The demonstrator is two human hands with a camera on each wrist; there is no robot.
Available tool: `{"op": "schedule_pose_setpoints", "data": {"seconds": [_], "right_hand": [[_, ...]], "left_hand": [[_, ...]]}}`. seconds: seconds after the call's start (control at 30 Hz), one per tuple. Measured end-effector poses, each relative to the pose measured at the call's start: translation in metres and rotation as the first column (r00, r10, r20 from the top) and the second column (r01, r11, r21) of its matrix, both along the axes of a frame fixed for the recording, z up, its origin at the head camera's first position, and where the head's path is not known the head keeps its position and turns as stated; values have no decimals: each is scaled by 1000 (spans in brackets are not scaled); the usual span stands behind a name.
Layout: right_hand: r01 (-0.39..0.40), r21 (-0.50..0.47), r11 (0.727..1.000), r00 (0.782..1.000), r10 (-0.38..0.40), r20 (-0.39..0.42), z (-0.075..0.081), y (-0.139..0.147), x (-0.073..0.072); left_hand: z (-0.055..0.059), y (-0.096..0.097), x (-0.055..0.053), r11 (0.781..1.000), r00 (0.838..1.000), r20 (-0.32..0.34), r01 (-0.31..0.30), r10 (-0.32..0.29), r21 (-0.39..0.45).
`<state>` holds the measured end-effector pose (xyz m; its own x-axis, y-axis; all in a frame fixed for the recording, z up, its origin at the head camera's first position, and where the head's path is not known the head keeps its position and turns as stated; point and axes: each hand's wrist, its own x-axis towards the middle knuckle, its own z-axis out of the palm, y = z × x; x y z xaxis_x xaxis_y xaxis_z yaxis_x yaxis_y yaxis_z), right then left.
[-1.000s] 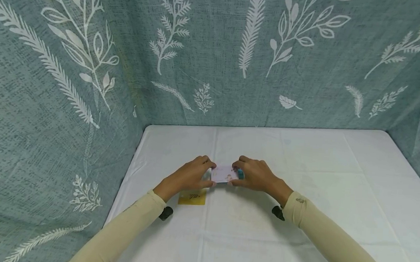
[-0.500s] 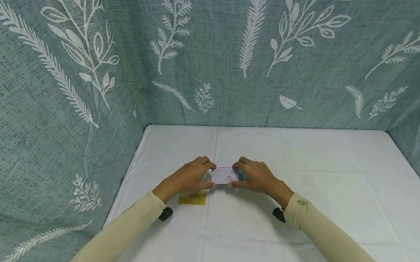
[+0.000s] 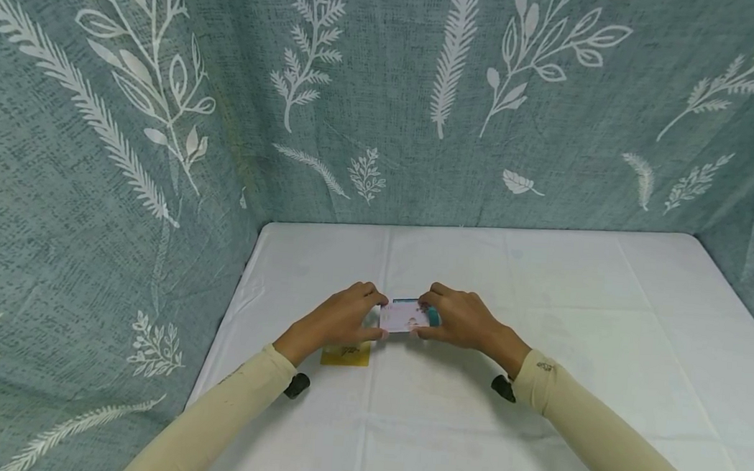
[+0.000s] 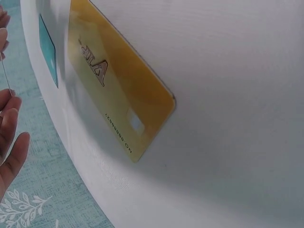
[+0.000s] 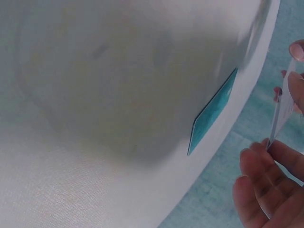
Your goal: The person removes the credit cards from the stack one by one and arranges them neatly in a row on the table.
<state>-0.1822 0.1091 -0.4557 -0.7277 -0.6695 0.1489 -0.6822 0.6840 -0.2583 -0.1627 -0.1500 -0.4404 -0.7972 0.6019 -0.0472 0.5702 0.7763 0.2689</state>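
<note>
A pale pinkish-white card [image 3: 403, 318] with a small printed picture is stretched between both hands, raised off the table. My left hand [image 3: 339, 318] pinches its left edge between thumb and fingers. At the opposite edge, my right hand [image 3: 465, 316] pinches it likewise; the card [image 5: 284, 104] appears nearly edge-on in the right wrist view. Beneath and behind it a teal card [image 5: 212, 114] lies flat on the table, mostly hidden in the head view. By the left wrist lies a yellow-gold card [image 4: 109, 80] with lettering and a chip, flat on the cloth.
A white cloth covers the table [image 3: 570, 362]. Behind and to the left hangs a green-blue curtain [image 3: 385, 106] with white leaf prints. Dark wrist-camera pieces [image 3: 504, 388] sit below the sleeves.
The pale card has shifted slightly toward me, and a strip of the teal card now shows beyond its far edge. Both hands keep their pinch; the yellow card has stayed put.
</note>
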Motion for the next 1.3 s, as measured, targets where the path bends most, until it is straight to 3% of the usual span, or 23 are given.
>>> {"op": "schedule_pose_setpoints", "data": {"seconds": [0.4,1.3], "right_hand": [[-1,6,1000,1000,1,3,0,1,5],[8,-8,1000,1000,-8,1,-7,2,16]], "left_hand": [[-2,0,3,1000,1000,-8,11,-11,-1],[-4,1,15,999,999,50,6,-8,36]]}}
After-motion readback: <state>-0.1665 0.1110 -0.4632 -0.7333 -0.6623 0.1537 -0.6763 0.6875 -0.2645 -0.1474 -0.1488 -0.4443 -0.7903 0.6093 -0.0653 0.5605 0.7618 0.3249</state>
